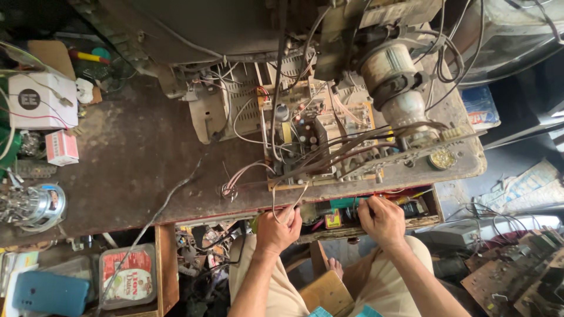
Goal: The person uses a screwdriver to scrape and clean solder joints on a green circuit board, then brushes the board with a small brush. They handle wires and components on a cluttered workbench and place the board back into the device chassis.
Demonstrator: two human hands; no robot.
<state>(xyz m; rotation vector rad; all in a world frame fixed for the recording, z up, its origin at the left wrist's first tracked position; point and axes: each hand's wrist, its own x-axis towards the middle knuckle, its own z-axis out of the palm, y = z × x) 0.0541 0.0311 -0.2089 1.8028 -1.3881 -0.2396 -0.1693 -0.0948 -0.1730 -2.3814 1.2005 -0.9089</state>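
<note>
Wooden stool below cluttered drawer

Worn wood, bare metal and dull plastic.
The bench top is rough, stained wood; the circuit board looks matt brown; the jar shines glossy.

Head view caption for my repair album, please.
Both hands, left and right, reach into a drawer below a circuit board.
</note>
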